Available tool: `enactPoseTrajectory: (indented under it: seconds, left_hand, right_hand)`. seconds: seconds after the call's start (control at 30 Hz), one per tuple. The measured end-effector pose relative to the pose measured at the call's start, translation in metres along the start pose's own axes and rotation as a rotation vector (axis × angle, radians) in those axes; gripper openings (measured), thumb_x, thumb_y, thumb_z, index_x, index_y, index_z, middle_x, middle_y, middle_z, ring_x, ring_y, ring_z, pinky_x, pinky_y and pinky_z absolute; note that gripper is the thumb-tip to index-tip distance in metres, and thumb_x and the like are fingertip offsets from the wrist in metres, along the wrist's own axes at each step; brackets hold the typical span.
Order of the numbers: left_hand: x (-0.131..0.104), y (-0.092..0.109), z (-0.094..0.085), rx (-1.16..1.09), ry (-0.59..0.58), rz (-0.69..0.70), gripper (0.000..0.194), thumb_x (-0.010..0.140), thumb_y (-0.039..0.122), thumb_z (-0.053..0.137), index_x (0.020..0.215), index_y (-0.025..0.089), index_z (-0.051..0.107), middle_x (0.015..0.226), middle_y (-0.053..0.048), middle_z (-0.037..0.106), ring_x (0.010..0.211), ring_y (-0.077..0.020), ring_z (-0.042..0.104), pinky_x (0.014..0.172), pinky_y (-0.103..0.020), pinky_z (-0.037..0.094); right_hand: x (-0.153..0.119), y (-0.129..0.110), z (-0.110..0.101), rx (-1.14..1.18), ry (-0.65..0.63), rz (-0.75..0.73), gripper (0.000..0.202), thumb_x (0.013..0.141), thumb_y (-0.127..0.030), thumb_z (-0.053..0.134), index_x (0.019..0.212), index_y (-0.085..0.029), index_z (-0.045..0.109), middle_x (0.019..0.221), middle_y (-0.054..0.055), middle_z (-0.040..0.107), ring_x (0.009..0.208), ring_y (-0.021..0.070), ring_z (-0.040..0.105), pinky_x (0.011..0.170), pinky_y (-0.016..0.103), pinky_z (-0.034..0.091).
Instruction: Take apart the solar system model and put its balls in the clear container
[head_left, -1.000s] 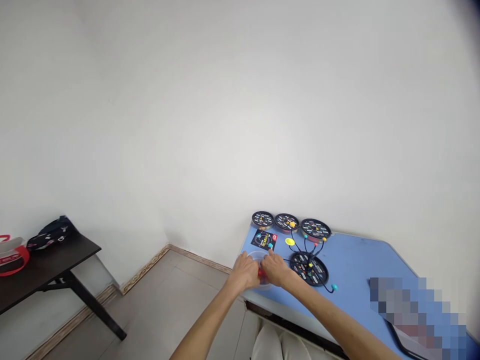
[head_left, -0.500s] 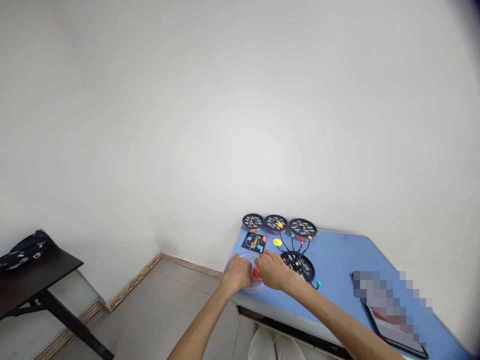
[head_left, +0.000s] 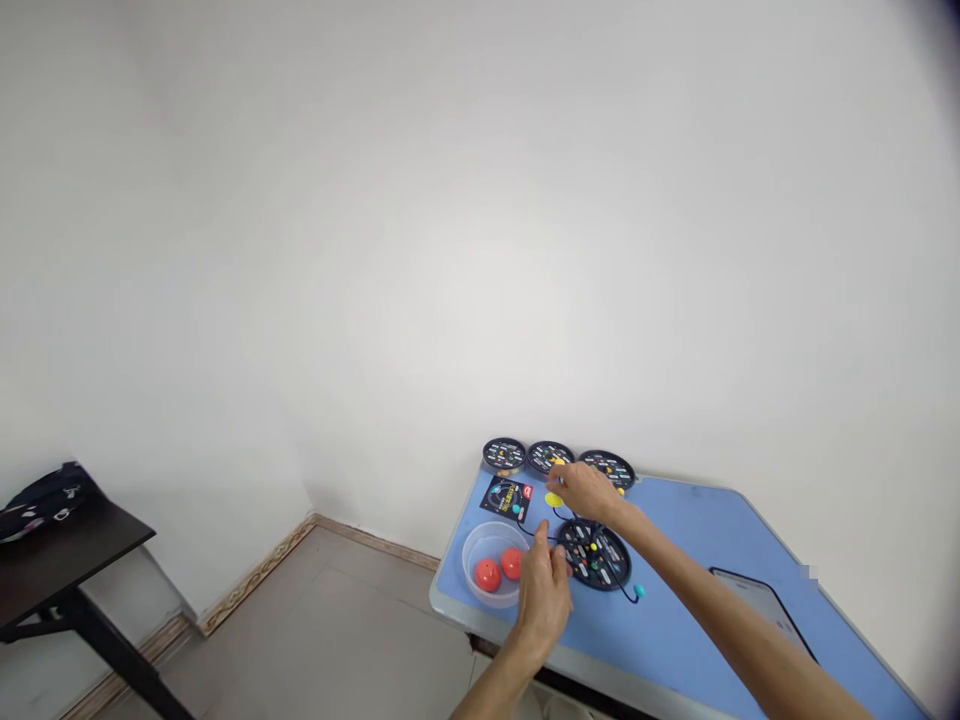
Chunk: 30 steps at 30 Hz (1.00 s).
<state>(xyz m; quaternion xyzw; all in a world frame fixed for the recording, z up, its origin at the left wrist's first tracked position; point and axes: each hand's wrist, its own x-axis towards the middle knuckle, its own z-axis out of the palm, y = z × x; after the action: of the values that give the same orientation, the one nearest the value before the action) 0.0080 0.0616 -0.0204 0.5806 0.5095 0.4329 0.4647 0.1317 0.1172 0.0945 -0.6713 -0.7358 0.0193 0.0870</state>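
Note:
My left hand (head_left: 544, 585) is beside the black round base (head_left: 611, 565), its fingers apart and holding nothing that I can see. Bent black arms tipped with small coloured balls, including a teal ball (head_left: 639, 591), rise from this base. My right hand (head_left: 587, 492) is above the base's far side, fingertips pinched near a yellow disc (head_left: 554, 500) and a yellow-orange ball (head_left: 559, 463); what they grip is too small to tell. Left of my left hand, a clear round tub (head_left: 468, 548) holds two red balls (head_left: 487, 575).
Three black-topped round containers (head_left: 504, 453) line the back edge by the wall. A black printed card (head_left: 506, 497) lies behind the tub. A dark-framed tablet (head_left: 761, 603) is on the blue table (head_left: 679, 530) at right. A black table (head_left: 82, 530) is far left.
Both hands have left the tub, where a red ball was between them. My left hand moved right to the base; my right hand moved up and right. Two red balls now show in the tub.

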Motion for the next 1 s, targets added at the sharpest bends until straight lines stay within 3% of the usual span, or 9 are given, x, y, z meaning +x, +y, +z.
enactPoseTrajectory:
  seconds: [0.13, 0.33, 0.53, 1.0]
  left_hand:
    - [0.028, 0.007, 0.022, -0.030, 0.054, 0.000, 0.045, 0.092, 0.036, 0.045, 0.130, 0.013, 0.048, 0.068, 0.002, 0.057, 0.036, -0.0103, 0.043, 0.037, -0.025, 0.032]
    - [0.051, 0.012, 0.037, -0.095, 0.106, -0.077, 0.012, 0.091, 0.024, 0.045, 0.093, 0.017, 0.055, 0.060, 0.003, 0.053, 0.033, -0.0098, 0.045, 0.035, -0.024, 0.033]
    - [0.059, 0.007, 0.046, -0.163, 0.147, -0.116, 0.023, 0.091, 0.020, 0.045, 0.069, 0.020, 0.047, 0.057, 0.005, 0.049, 0.030, -0.0064, 0.042, 0.031, -0.021, 0.026]
    - [0.058, 0.006, 0.046, -0.314, 0.161, -0.062, 0.019, 0.085, 0.012, 0.045, 0.068, 0.018, 0.053, 0.055, 0.007, 0.046, 0.026, -0.0051, 0.042, 0.028, -0.018, 0.022]
  right_hand:
    - [0.007, -0.003, 0.011, -0.040, -0.076, -0.010, 0.031, 0.091, -0.040, 0.052, 0.101, -0.020, 0.074, 0.108, 0.013, 0.074, 0.105, 0.0274, 0.067, 0.079, 0.032, 0.047]
    - [0.011, -0.007, 0.016, -0.091, -0.086, -0.018, 0.027, 0.086, -0.033, 0.056, 0.093, -0.016, 0.075, 0.103, 0.017, 0.074, 0.099, 0.0285, 0.069, 0.076, 0.033, 0.048]
    - [0.012, -0.005, 0.017, -0.109, -0.086, -0.041, 0.026, 0.082, -0.030, 0.055, 0.090, -0.015, 0.075, 0.099, 0.016, 0.075, 0.095, 0.0287, 0.070, 0.073, 0.032, 0.048]
    - [0.009, -0.003, 0.011, -0.088, -0.182, -0.137, 0.033, 0.078, -0.014, 0.057, 0.106, -0.017, 0.072, 0.108, 0.015, 0.073, 0.103, 0.0280, 0.067, 0.078, 0.030, 0.047]
